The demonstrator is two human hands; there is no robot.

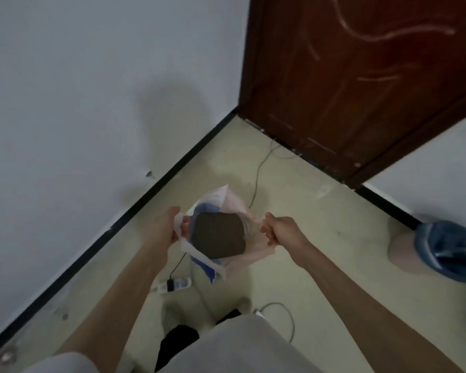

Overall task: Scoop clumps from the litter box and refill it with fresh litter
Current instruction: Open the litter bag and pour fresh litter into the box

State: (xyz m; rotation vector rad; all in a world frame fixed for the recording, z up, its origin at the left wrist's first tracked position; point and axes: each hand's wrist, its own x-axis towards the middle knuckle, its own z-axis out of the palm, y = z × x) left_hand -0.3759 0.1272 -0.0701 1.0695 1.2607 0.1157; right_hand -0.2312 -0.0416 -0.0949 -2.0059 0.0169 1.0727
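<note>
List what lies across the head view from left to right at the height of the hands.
Wall → black baseboard → left hand → open bag with dark litter → right hand → bare floor → bin with blue liner.

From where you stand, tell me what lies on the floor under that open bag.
Both the left hand and right hand grip the litter bag. Below it on the floor lie a power strip and cables.

Plastic bag [236, 203] (dark contents) between left hand [170, 224] and right hand [280, 228]
</note>
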